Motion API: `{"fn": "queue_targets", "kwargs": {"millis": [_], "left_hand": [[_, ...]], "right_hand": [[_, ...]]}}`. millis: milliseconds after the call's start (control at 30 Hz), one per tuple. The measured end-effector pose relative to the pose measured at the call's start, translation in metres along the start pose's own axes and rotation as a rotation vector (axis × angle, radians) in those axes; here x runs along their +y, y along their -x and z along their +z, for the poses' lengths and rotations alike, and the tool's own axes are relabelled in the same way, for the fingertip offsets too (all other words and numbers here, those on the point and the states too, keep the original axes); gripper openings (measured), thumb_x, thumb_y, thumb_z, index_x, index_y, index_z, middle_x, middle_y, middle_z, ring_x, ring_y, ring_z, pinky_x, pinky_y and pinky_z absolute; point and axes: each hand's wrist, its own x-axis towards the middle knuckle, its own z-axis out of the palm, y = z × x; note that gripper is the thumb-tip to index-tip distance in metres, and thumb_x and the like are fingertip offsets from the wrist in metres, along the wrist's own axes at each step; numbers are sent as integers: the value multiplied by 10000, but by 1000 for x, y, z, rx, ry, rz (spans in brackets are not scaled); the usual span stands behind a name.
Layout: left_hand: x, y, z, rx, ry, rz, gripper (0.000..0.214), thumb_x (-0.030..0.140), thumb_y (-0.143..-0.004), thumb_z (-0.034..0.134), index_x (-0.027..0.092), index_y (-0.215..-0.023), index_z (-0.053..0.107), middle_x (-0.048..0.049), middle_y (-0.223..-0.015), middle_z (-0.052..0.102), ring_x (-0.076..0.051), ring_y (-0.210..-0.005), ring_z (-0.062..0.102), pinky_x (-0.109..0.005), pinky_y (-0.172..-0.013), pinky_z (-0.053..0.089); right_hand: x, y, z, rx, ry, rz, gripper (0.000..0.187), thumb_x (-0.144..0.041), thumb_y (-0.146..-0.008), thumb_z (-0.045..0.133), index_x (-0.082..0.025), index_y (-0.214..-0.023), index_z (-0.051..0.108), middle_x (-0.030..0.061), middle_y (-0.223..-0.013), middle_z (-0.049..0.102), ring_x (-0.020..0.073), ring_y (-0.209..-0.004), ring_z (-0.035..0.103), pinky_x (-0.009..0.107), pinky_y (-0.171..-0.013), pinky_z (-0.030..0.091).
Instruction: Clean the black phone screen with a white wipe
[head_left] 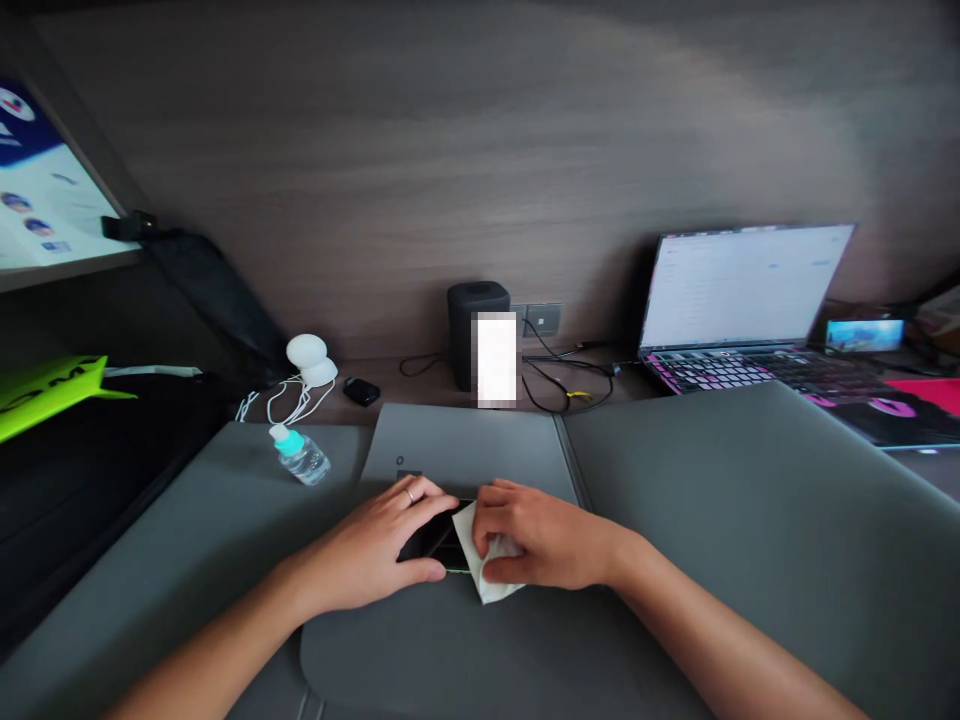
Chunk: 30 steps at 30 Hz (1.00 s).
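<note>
While your left hand (381, 545) grips a glossy black device (451, 548) by its edges on the gray pad (420, 640), your right hand (536, 535) pinches white tissue (489, 590) over it, so wiping looks unfinished, its extent unclear.

Bottle (306, 460) — left of cloth (491, 590)

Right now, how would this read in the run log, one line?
left hand: holding dark glossy device | right hand: pinching white cloth over device | bottle: left of device
</note>
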Motion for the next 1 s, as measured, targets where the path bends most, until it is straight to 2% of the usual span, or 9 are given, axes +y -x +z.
{"fn": "queue_targets", "kwargs": {"millis": [133,300,500,633,800,1000], "left_hand": [[1,0,-1,-8,7,4,585,271,-840,691,336,-1378,469,-37,-1321,516,-267,-1211,500,-400,-1028,415],[2,0,-1,-4,10,1,583,283,-837,699,327,-1373,473,-37,-1318,520,-266,-1222,494,-410,-1044,407],[2,-1,-2,7,15,10,578,276,-835,694,326,-1370,481,-41,-1300,531,-271,-1204,508,-407,-1023,422],[3,-1,-2,3,8,14,581,270,-835,698,320,-1370,476,-36,-1304,531,-260,-1215,499,-392,-1037,409],[4,-1,-3,-7,-7,14,551,277,-839,688,311,-1353,490,-50,-1297,533,-272,-1197,509,-405,-1014,420],[5,-2,-4,7,12,32,551,270,-832,688,303,-1348,497,-51,-1275,551,-272,-1187,517,-406,-1005,424]], "right_hand": [[0,1,0,14,-11,20,80,-201,-852,699,-159,-906,655,41,-915,584,177,-887,545,301,-843,403],[-1,2,-1,-18,-17,-3,137,-198,-796,757,-170,-891,663,28,-911,584,179,-898,540,292,-830,398],[-1,0,0,19,-42,30,77,-194,-843,714,-157,-891,667,39,-915,601,176,-901,550,293,-838,405],[-1,0,0,-2,-65,12,62,-187,-842,717,-165,-889,682,34,-907,612,175,-918,551,293,-858,404],[-3,-3,-1,32,-54,66,49,-174,-852,700,-152,-883,669,41,-903,608,171,-889,553,293,-830,411],[-1,-2,-3,-6,-84,14,41,-173,-845,700,-163,-882,687,36,-893,617,175,-916,559,295,-847,415]]}}
